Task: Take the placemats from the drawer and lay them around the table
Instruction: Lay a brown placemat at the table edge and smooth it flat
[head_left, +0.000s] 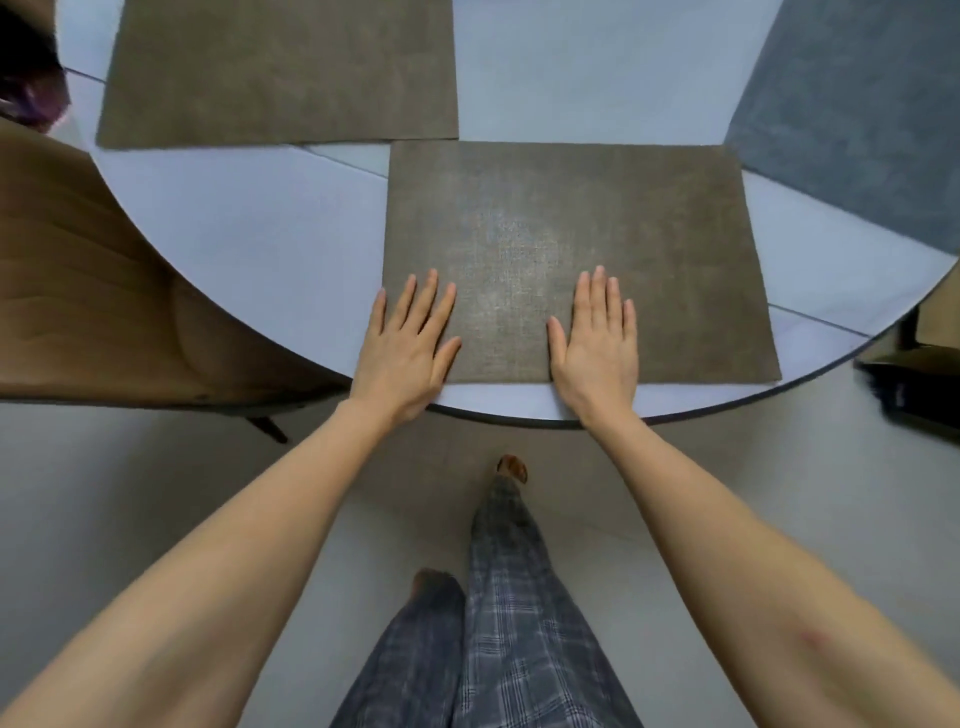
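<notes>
Grip: my left hand and right hand lie released, flat on the placemat.
Risk: its near edge meets the surface rim; pulling back could slide it off.

Head camera looks steeply down (close) over the table.
</notes>
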